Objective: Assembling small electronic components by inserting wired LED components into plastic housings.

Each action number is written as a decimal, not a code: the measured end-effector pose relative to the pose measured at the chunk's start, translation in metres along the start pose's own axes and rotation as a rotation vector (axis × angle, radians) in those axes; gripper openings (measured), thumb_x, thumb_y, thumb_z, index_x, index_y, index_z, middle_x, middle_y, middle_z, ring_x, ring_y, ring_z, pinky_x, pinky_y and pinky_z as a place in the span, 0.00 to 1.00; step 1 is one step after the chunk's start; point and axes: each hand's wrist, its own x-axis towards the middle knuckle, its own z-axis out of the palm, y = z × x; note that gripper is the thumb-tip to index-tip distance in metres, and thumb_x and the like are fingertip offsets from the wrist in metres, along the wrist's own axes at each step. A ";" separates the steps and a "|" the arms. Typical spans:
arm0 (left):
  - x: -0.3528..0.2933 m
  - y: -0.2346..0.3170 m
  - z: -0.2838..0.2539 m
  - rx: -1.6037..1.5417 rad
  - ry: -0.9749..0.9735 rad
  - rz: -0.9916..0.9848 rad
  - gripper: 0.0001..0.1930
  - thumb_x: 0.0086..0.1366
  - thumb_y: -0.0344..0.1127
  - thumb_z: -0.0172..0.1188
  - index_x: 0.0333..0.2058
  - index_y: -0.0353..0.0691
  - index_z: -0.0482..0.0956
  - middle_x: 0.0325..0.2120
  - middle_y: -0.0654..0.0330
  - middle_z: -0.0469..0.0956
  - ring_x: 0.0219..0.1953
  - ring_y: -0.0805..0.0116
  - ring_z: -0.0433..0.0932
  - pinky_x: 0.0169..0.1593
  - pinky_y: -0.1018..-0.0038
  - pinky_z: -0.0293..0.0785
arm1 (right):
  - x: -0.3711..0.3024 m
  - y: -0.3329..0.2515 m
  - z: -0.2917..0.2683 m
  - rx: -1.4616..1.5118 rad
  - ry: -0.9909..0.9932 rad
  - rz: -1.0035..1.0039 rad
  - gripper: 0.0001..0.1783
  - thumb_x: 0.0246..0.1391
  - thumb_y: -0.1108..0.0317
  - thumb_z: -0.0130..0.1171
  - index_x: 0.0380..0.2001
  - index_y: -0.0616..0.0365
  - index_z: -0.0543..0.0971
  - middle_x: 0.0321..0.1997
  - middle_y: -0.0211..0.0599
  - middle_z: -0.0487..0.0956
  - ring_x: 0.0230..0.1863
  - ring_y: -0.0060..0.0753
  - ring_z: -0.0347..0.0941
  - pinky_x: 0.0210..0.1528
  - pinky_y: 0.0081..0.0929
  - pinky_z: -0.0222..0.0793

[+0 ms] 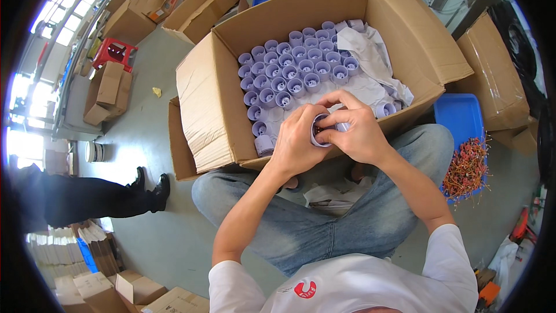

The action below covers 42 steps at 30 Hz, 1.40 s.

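Both my hands meet over the near edge of a large open cardboard box [216, 98]. My left hand [297, 142] wraps around a small pale-purple plastic cup [314, 130], its open end tilted toward me. The fingers of my right hand [358, 130] are bent and pinched at the cup's mouth, partly inside it; what they grip there is hidden. Inside the box, rows of similar purple cups [298, 53] stand upright on crumpled white paper [372, 52], each with a small piece in its bottom. One cup [384, 109] lies apart near the right side.
At my right, a blue tray [457, 110] holds a tangle of thin red wires [465, 167]. Cardboard boxes stand behind it and at the far left, beside a red stool [114, 53]. A person's dark-trousered leg [95, 196] is at left. A white bucket [94, 151] stands beyond.
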 end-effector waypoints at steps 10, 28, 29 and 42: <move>-0.001 0.003 0.001 -0.031 -0.007 -0.046 0.23 0.42 0.25 0.71 0.39 0.37 0.73 0.34 0.51 0.79 0.35 0.50 0.80 0.36 0.62 0.77 | -0.002 -0.002 -0.002 0.072 -0.026 0.036 0.11 0.40 0.83 0.66 0.32 0.64 0.85 0.48 0.41 0.78 0.50 0.37 0.76 0.52 0.31 0.72; 0.002 0.014 -0.001 0.114 0.006 0.054 0.22 0.37 0.23 0.67 0.35 0.39 0.73 0.28 0.55 0.77 0.31 0.52 0.77 0.34 0.62 0.74 | -0.001 -0.009 -0.002 0.130 -0.011 -0.021 0.12 0.40 0.86 0.61 0.30 0.65 0.85 0.48 0.43 0.79 0.48 0.39 0.78 0.50 0.30 0.74; 0.002 0.014 -0.001 0.151 0.023 0.113 0.22 0.37 0.23 0.67 0.36 0.39 0.73 0.29 0.56 0.77 0.32 0.53 0.77 0.33 0.62 0.74 | -0.002 -0.009 -0.002 0.130 -0.008 -0.020 0.12 0.40 0.86 0.61 0.30 0.65 0.85 0.48 0.43 0.79 0.48 0.39 0.78 0.50 0.30 0.74; 0.000 0.014 -0.001 0.222 0.070 0.125 0.23 0.34 0.22 0.65 0.35 0.38 0.73 0.29 0.57 0.76 0.29 0.54 0.74 0.31 0.62 0.73 | -0.006 -0.001 0.010 0.184 0.048 -0.069 0.11 0.39 0.86 0.62 0.30 0.69 0.84 0.51 0.44 0.80 0.44 0.36 0.80 0.45 0.28 0.77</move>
